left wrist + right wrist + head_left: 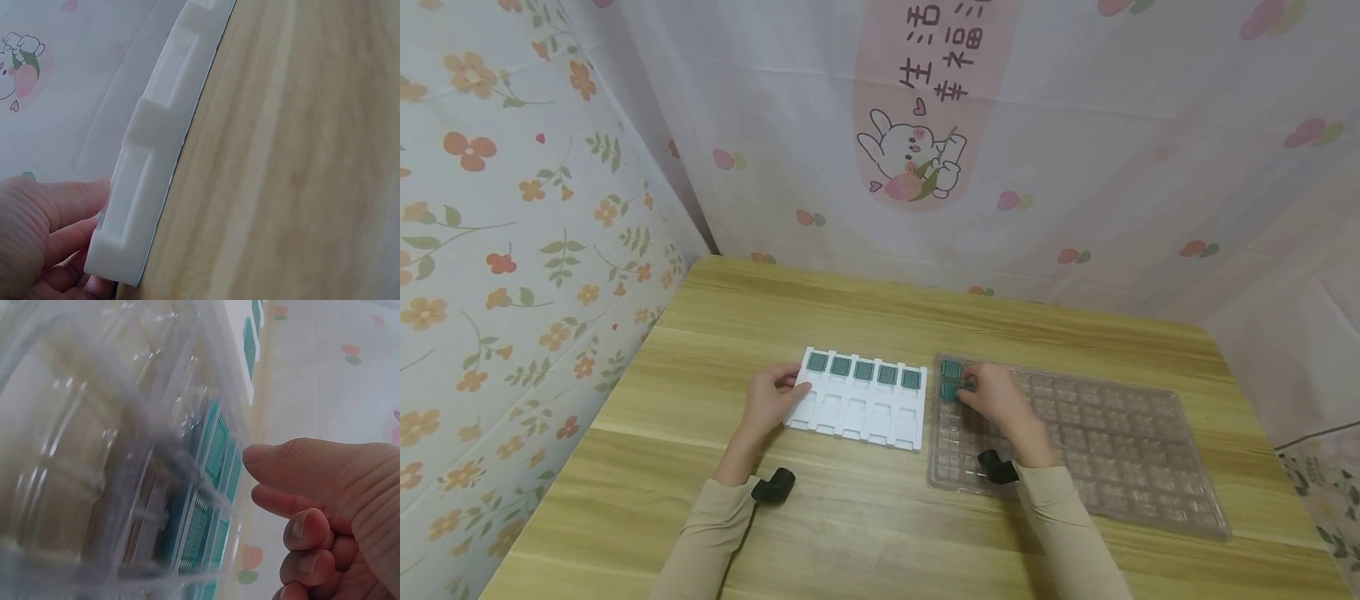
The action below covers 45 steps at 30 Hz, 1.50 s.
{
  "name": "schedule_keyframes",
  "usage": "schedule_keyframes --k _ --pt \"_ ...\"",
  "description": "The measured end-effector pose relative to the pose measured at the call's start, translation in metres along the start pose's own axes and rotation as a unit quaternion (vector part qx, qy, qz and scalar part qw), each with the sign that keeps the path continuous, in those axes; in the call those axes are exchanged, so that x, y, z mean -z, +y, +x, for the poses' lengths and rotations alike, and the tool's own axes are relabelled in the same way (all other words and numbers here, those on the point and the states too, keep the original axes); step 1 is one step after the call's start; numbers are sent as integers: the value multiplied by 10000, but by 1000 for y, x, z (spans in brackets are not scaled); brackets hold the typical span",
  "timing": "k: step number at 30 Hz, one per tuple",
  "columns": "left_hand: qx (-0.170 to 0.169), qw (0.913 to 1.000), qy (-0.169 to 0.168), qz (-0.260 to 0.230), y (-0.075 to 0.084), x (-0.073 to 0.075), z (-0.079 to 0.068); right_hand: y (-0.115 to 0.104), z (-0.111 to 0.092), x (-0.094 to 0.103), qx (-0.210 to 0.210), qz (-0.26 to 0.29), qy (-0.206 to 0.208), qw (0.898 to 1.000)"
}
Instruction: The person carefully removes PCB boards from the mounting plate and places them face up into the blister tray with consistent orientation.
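Note:
My left hand (pixel 769 398) grips the left end of a white blister tray (pixel 855 414), its thumb on top of the edge. Several green square chips (pixel 864 372) sit along the tray's far row; the near row shows plain white pockets. My right hand (pixel 997 398) is over the left end of a clear plastic tray (pixel 1120 446), at more green chips (pixel 951 369) in its far left corner. In the right wrist view, thumb and forefinger stand slightly apart at the tray's edge beside the chips (pixel 215 444), and nothing shows between them. The other fingers are loosely curled.
Both trays lie on a wood-grain table (pixel 865 525), the white one left of the clear one. Behind the table hangs a pale printed curtain (pixel 790 125), with a flowered one (pixel 550 208) on the left. A black wrist mount (pixel 773 486) sits at each cuff.

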<state>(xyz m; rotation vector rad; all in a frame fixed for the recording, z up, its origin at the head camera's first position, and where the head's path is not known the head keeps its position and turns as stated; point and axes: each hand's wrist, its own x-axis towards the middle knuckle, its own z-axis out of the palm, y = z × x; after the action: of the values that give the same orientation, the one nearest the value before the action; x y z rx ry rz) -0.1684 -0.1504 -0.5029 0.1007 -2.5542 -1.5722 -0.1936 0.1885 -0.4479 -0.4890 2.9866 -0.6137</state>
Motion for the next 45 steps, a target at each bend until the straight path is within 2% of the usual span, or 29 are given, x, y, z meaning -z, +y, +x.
schedule_keyframes --k 6,11,18,27,45 --pt "16 10000 -15 -59 0 0 0 -9 4 0 83 162 -103 9998" --pt "2 10000 -4 -79 0 0 0 -15 7 -3 -32 349 -210 9992" --pt "29 10000 -6 -76 0 0 0 -23 12 -7 236 330 35 9992" --pt "38 10000 3 -48 -2 0 1 -31 20 -11 424 394 86 9983" --pt "36 10000 8 -68 -1 -1 1 -48 29 -27 29 588 -310 9978"
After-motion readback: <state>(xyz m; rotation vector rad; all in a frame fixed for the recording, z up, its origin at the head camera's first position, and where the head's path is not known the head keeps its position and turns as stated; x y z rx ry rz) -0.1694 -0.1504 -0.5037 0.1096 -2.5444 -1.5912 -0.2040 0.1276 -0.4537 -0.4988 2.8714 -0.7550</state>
